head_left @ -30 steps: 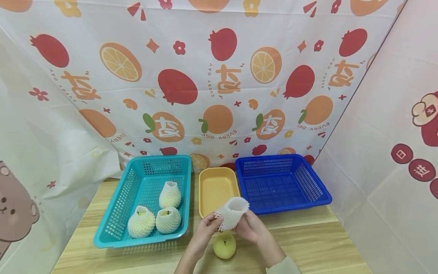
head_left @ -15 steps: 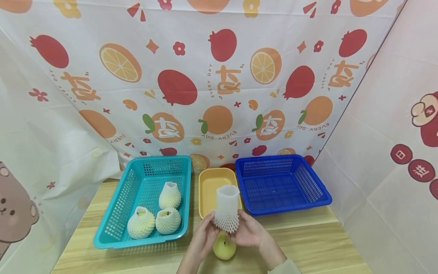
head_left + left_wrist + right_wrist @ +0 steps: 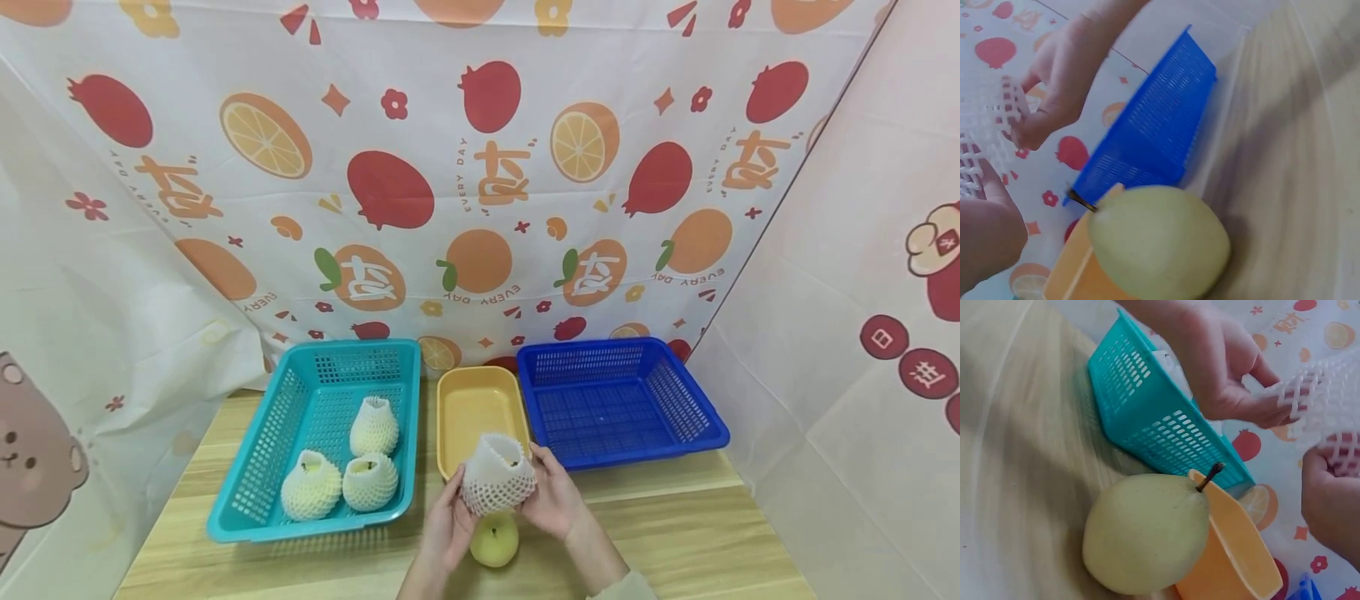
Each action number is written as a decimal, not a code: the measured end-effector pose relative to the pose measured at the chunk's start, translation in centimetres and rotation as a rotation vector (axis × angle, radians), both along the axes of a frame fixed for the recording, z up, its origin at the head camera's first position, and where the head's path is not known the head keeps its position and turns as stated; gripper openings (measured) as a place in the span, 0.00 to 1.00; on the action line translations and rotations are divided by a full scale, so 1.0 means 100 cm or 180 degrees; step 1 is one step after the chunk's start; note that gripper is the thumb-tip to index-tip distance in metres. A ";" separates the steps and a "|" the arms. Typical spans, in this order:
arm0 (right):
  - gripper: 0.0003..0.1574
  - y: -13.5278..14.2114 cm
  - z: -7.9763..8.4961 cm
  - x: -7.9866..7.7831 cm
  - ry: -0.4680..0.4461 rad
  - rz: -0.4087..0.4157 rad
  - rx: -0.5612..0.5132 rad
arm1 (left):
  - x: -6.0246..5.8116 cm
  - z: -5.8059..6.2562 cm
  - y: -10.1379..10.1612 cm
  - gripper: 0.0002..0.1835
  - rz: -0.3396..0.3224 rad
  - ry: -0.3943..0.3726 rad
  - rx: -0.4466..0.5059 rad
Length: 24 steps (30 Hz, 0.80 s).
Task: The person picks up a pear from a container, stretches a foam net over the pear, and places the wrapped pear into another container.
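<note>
Both hands hold a white foam fruit net [image 3: 497,483] up off the table, stretched wide with its mouth upward. My left hand [image 3: 448,521] grips its left side and my right hand [image 3: 553,496] its right side. Through the mesh, in the right wrist view, fingers of both hands show at the lower edge of the net [image 3: 1322,406]. Just below the net, a bare yellow-green pear [image 3: 495,540] stands on the table, stem up. In the left wrist view the pear [image 3: 1160,244] is apart from either hand.
A teal basket [image 3: 251,500] on the left holds three netted pears [image 3: 310,487]. Behind the hands lies a yellow tray [image 3: 447,425], and a blue basket [image 3: 622,457] stands at the back right. A fruit-print cloth [image 3: 480,192] hangs behind the wooden table [image 3: 697,533].
The foam net has gone from a tilted, narrow tube to upright, and is now lower and spread wider between the hands. The bare pear stays in place.
</note>
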State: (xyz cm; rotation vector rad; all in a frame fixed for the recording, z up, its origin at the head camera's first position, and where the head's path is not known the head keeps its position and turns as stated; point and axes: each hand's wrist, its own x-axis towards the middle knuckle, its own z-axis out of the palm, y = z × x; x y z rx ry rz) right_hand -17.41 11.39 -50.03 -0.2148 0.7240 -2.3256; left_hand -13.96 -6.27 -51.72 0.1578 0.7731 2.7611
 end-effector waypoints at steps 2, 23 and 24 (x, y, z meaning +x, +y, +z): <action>0.28 -0.002 -0.004 0.003 -0.0078 -0.0307 0.0395 | 0.001 -0.006 0.001 0.12 0.0117 -0.0213 -0.0273; 0.16 -0.017 -0.058 0.023 0.0666 -0.1539 0.3156 | 0.017 -0.050 0.005 0.36 0.0298 -0.1221 -0.1862; 0.15 -0.017 -0.061 0.024 0.0658 -0.1547 0.3206 | 0.017 -0.052 0.005 0.36 0.0311 -0.1200 -0.1906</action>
